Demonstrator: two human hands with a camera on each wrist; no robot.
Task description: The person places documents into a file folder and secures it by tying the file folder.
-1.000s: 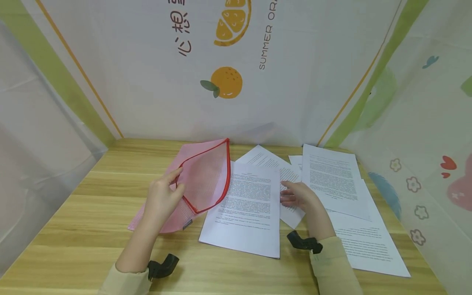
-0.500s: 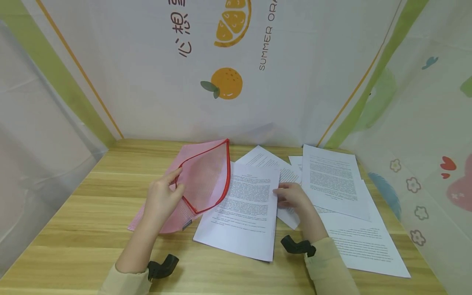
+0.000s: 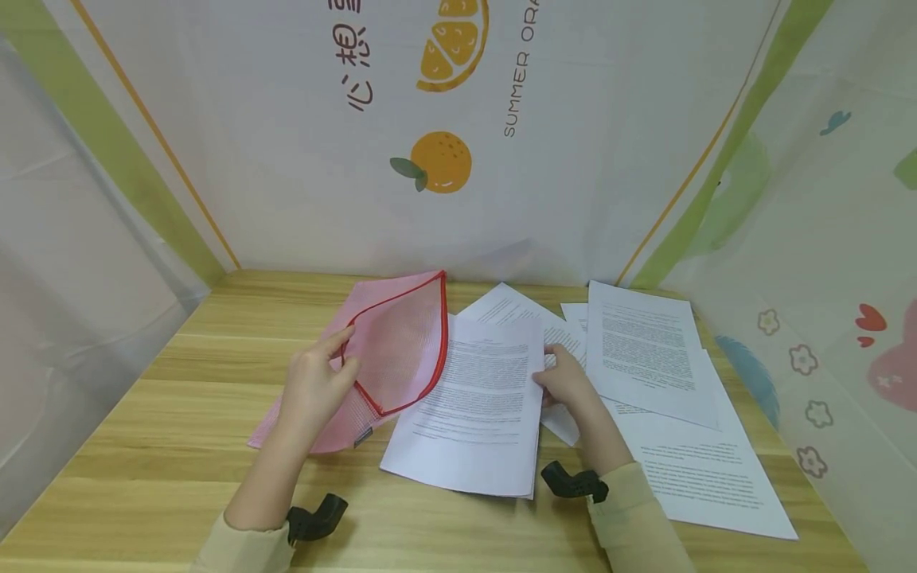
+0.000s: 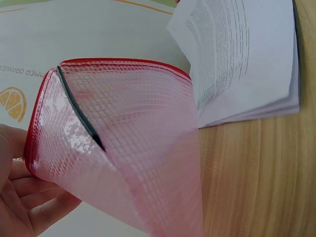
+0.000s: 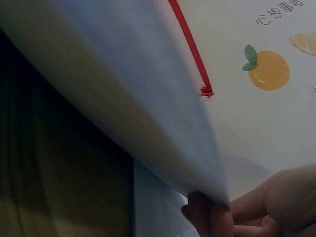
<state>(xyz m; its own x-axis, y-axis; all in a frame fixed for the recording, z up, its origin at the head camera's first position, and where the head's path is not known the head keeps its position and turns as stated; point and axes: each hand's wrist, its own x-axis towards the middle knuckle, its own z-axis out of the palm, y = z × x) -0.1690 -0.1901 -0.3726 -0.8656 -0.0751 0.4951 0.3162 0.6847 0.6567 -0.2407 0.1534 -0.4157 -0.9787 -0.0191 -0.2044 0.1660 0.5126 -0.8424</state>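
A pink mesh zipper pouch (image 3: pixel 397 342) with red edging gapes at its mouth, its opening facing right. My left hand (image 3: pixel 318 390) pinches the pouch's upper edge between thumb and fingers; the left wrist view shows the hand (image 4: pixel 29 192) at the red rim. With my right hand (image 3: pixel 566 382) I pinch the right edge of a small stack of printed paper (image 3: pixel 480 414), thumb on top and fingers beneath. The stack's right side is lifted and bowed in the right wrist view, where the sheets (image 5: pixel 123 84) fill much of the picture. Its left top corner lies behind the pouch's red edge.
Under and behind the stack lies a tilted printed sheet (image 3: pixel 501 301). More printed sheets (image 3: pixel 645 342) overlap on the right side of the wooden table (image 3: pixel 179 382). A white printed cloth (image 3: pixel 286 159) hangs behind and at both sides.
My right hand has moved left, from beside the stack to its right edge, and now grips and lifts it. The stack has shifted slightly left. My left hand and the pouch stay put.
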